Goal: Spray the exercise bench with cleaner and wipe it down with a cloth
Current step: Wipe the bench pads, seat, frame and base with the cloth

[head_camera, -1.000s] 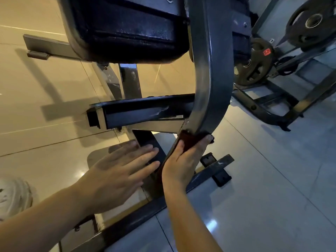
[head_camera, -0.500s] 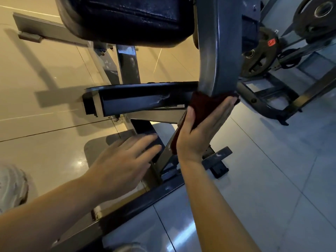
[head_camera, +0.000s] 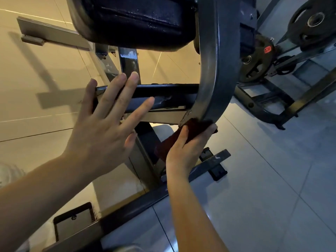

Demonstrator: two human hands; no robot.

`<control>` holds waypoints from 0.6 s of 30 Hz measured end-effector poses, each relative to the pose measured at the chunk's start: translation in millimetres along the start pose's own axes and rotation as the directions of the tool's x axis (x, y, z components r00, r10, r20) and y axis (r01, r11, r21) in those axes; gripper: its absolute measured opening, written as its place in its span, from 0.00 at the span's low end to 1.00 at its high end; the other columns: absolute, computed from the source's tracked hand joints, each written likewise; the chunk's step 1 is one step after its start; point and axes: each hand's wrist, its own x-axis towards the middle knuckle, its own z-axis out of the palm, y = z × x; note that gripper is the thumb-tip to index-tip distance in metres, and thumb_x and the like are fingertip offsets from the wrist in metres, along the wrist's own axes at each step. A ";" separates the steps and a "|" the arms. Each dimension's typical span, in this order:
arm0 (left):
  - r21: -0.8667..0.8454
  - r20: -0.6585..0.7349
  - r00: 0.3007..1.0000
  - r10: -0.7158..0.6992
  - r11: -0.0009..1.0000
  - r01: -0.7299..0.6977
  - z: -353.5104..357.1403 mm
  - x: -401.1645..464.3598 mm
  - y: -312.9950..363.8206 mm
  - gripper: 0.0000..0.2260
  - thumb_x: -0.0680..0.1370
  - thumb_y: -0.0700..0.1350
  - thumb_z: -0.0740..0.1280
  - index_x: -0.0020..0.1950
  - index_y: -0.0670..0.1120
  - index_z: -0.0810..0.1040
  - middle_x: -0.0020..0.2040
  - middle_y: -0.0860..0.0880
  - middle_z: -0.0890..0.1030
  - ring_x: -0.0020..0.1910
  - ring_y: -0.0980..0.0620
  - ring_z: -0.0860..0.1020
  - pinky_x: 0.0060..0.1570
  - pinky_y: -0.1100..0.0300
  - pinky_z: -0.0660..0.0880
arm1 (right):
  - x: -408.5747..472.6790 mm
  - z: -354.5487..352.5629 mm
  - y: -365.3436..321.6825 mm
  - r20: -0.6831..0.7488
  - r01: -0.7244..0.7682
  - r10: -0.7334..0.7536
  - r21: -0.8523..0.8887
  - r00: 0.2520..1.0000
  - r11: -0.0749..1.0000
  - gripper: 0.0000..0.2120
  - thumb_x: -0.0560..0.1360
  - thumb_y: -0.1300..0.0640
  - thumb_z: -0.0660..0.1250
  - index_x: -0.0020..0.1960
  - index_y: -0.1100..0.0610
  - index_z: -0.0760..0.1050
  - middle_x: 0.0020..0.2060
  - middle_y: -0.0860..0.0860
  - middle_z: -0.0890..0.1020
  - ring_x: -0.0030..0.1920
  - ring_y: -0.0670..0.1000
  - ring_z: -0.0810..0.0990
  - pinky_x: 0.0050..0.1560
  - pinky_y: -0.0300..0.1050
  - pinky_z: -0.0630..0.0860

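Lower centre of frame: right hand (head_camera: 183,150) is pinching a dark red cloth (head_camera: 192,127) between thumb and fingers, pressing it vs. the lower end of the curved grey upright (head_camera: 214,75) of the bench frame. Cf. half a sec ago the cloth was sitting higher on that upright; a sec ago it was low again. So the hand is running up & down the post: wiping stroke in progress, frame stage of the wipe-down, prob. not the last pass.

Left-centre: left hand (head_camera: 107,124) is hovering w/ fingers spread and straight, holding nothing, now risen in front of the horizontal bar (head_camera: 163,95); earlier it was lower, nearer the floor. Can't tell if it's touching the bar.

Top centre: black pad (head_camera: 138,20), underside showing. No spray bottle in view.

Upper right, farthest: weight plates (head_camera: 258,59) on racks; one is carrying a small red label (head_camera: 267,49), writing too small to read. No other readable text.
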 end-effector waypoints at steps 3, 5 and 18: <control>0.013 -0.020 0.999 0.027 1.000 -0.027 2.6 -0.5 -6.8 0.32 0.75 0.51 0.61 0.78 0.49 0.57 0.79 0.38 0.52 0.77 0.39 0.52 0.72 0.37 0.48 | 39.6 -14.8 -52.1 -0.090 0.276 -0.286 -0.104 0.954 0.955 0.30 0.82 0.50 0.56 0.79 0.55 0.49 0.78 0.53 0.58 0.77 0.55 0.57 0.74 0.68 0.53; 0.010 -0.027 0.999 0.036 0.999 -0.035 3.1 0.1 -6.5 0.30 0.76 0.51 0.61 0.78 0.49 0.60 0.79 0.38 0.52 0.77 0.38 0.53 0.72 0.38 0.48 | 67.5 -19.9 -76.9 -0.059 0.433 -0.444 -0.146 0.894 0.890 0.29 0.82 0.52 0.57 0.78 0.60 0.53 0.77 0.56 0.60 0.77 0.56 0.57 0.74 0.68 0.52; 0.013 -0.071 0.994 0.086 0.996 -0.085 12.4 -1.2 -11.7 0.28 0.77 0.50 0.62 0.77 0.50 0.61 0.77 0.36 0.56 0.76 0.37 0.55 0.71 0.35 0.51 | 14.8 15.0 4.6 -0.140 0.164 -0.152 0.073 0.978 0.984 0.39 0.79 0.45 0.62 0.78 0.47 0.39 0.80 0.53 0.48 0.79 0.53 0.50 0.75 0.61 0.59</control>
